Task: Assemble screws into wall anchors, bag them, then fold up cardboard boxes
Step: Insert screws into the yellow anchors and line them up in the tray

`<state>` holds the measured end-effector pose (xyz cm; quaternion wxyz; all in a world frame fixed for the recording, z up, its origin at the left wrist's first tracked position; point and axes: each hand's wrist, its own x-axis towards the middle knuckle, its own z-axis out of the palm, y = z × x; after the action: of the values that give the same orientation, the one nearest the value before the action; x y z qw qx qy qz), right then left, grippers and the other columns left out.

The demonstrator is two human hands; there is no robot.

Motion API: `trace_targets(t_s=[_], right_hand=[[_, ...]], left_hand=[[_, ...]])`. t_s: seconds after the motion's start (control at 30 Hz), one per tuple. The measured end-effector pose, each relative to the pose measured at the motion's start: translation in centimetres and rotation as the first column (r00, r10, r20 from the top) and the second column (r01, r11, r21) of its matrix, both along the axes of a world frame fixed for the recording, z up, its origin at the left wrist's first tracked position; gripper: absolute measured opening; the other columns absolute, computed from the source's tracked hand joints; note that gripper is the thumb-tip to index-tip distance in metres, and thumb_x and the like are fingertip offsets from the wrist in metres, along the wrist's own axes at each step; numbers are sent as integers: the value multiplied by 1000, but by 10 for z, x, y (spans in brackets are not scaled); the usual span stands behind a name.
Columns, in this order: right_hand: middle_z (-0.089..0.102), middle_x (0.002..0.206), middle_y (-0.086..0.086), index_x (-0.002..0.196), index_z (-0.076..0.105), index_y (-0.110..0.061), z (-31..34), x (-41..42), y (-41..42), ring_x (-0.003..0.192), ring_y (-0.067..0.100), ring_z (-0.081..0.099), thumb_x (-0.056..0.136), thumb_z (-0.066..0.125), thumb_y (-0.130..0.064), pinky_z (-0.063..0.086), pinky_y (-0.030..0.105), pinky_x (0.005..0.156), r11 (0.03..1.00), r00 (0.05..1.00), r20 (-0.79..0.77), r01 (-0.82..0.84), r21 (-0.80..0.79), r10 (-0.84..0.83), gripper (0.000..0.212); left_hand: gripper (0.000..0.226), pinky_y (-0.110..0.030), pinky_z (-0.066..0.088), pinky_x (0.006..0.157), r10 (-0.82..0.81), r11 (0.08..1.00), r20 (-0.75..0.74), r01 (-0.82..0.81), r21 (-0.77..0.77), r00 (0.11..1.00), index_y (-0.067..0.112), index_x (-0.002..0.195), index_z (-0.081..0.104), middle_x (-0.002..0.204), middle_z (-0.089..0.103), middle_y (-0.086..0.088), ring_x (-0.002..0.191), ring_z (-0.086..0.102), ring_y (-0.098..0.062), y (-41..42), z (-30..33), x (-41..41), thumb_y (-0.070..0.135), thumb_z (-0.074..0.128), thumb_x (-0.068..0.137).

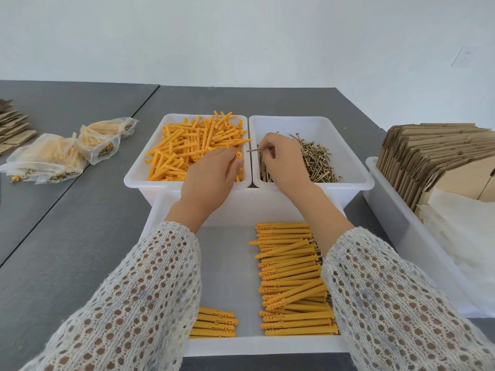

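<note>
In the head view, the left hand (211,174) is reaching into the left white bin (139,167) at the centre of the frame, its fingers curling around a yellow wall anchor (238,155) whose open end is peeking out beside the fingertips. That bin is holding a loose heap of yellow anchors (192,143) lying in all directions.

The right hand (281,159) is hovering over the right white bin (359,170), which is touching the left one side by side. Its fingers are pinching a single screw (258,149) that is lying roughly level, with its tip pointing left toward the anchor in the other hand; the two parts are sitting close but apart. Under and to the right of this hand a pile of brass-coloured screws (318,162) is resting in the bin.

Both forearms, in white open-knit sleeves (150,290), are crossing over a larger white tray (267,345) in the lower middle of the frame. Assembled anchors (292,277) are lying in a neat column along its right side, and a smaller row (214,322) is lying at its lower left.

At the upper left of the frame, clear bags of finished anchors (64,151) are sitting on the grey table (67,236), with flat cardboard pieces (12,127) beyond them at the edge. At the right, a white bin (388,210) is holding upright flattened cardboard boxes (428,156) and pale plastic bags (460,236).
</note>
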<state>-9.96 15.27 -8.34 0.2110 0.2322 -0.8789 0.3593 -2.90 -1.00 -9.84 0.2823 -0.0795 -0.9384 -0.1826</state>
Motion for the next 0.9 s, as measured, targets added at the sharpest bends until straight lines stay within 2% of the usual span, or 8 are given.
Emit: trace_targets(t_s=[0.13, 0.2, 0.3, 0.4, 0.47, 0.63, 0.8, 0.9], right_hand=[[66, 75, 7, 91, 64, -6, 1, 3, -2, 61, 18, 55, 94, 47, -1, 46, 33, 65, 993, 999, 49, -13, -120, 19, 17], [68, 71, 5, 93, 60, -10, 2, 5, -3, 55, 12, 55, 97, 48, -6, 49, 30, 63, 977, 995, 101, 15, -211, 7, 14], [66, 63, 4, 100, 57, -11, 4, 9, -8, 47, 1, 50, 99, 46, -8, 44, 23, 58, 935, 981, 189, 30, -354, 40, 11], [64, 61, 8, 116, 48, -13, 8, 13, -14, 43, 3, 48, 99, 44, -8, 40, 18, 49, 889, 955, 279, 35, -457, 105, 17], [59, 61, 10, 120, 41, -14, 12, 17, -17, 45, 8, 48, 99, 45, -8, 38, 19, 47, 882, 945, 298, 19, -470, 138, 22], [59, 57, 9, 95, 60, -10, 24, 28, -20, 42, 10, 46, 91, 52, -2, 43, 23, 47, 845, 949, 257, -15, -535, 180, 12], [62, 63, 10, 91, 67, 0, 34, 31, -21, 46, 13, 57, 90, 56, 4, 44, 19, 47, 699, 924, 275, 11, -715, 266, 11], [61, 65, 12, 91, 64, 4, 37, 32, -23, 45, 13, 56, 95, 56, -2, 42, 19, 46, 620, 917, 244, -6, -785, 317, 11]], left_hand=[[29, -35, 39, 53, -3, 1000, -2, 3, 1, 1000, 15, 86, 54, 78, 53, 4, 72, 48, -17, 0, 0, 0, 31, 40, 106], [29, -33, 36, 52, -2, 1000, -5, 2, -1, 1000, 16, 85, 53, 76, 51, 5, 70, 47, -16, 0, -1, -1, 32, 41, 106], [29, -32, 34, 51, 0, 1000, -4, 0, -3, 1000, 16, 84, 52, 75, 50, 6, 69, 47, -16, 0, -1, -1, 32, 41, 106], [30, -34, 37, 51, 2, 1000, -5, -2, -3, 1000, 16, 85, 53, 75, 51, 6, 68, 47, -16, 0, -1, -2, 32, 40, 106], [30, -34, 37, 51, 1, 1000, -9, -1, -3, 1000, 16, 84, 52, 75, 51, 5, 68, 47, -16, 0, -2, -2, 32, 40, 106], [30, -31, 26, 51, 1, 1000, -15, -1, -5, 1000, 19, 79, 45, 71, 45, 8, 65, 42, -15, 0, -1, -1, 32, 41, 105], [30, -30, 24, 51, 2, 1000, -19, -2, 2, 1000, 21, 77, 40, 70, 42, 8, 65, 41, -15, 1, -2, -1, 32, 42, 106], [30, -31, 25, 51, -1, 1000, -26, 1, 5, 1000, 21, 78, 41, 71, 43, 8, 66, 41, -16, 0, -1, -1, 31, 42, 106]])
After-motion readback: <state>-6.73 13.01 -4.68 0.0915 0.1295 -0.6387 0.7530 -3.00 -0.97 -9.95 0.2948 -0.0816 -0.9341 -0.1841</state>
